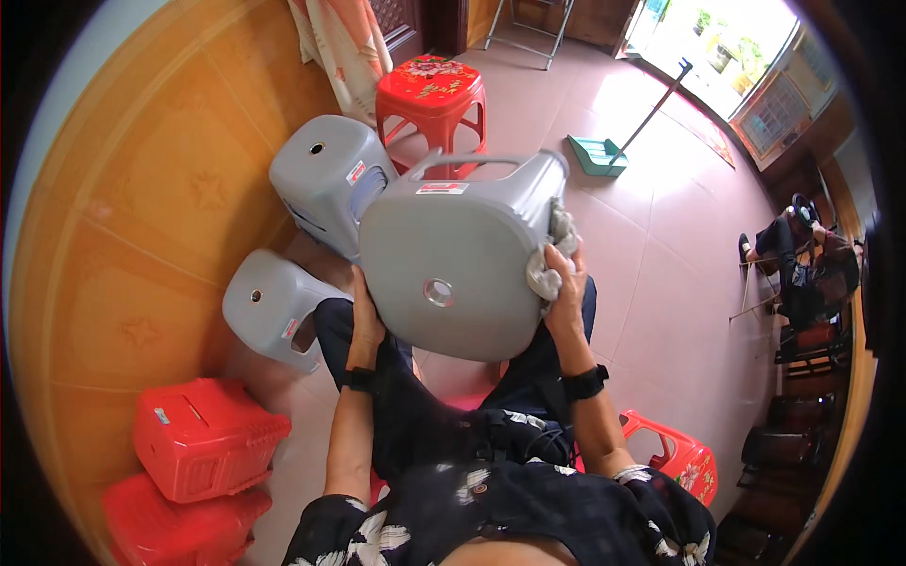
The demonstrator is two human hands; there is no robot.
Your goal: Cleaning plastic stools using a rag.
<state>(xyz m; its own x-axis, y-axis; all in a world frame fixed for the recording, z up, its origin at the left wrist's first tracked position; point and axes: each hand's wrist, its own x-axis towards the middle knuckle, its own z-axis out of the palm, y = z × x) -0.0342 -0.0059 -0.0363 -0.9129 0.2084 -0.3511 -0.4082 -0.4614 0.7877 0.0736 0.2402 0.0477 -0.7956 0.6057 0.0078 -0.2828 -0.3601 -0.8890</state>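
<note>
A grey plastic stool (481,247) is held up between my two hands over my knees, its seat with the round hole turned towards me. My left hand (367,315) presses against the stool's left side. On the right side, my right hand (566,290) holds a crumpled greyish-white cloth (548,272) against the plastic. Two more grey stools (329,177) (272,304) stand on the floor to the left, close to the wall. The held stool bears a red and white label near its upper edge.
Red plastic stools are stacked at the lower left (205,439); a red flowered stool (432,85) stands ahead, another (679,460) lies at the lower right. A green dustpan (598,156) stands near the doorway. A seated person (814,262) and dark chairs (786,439) are at the right.
</note>
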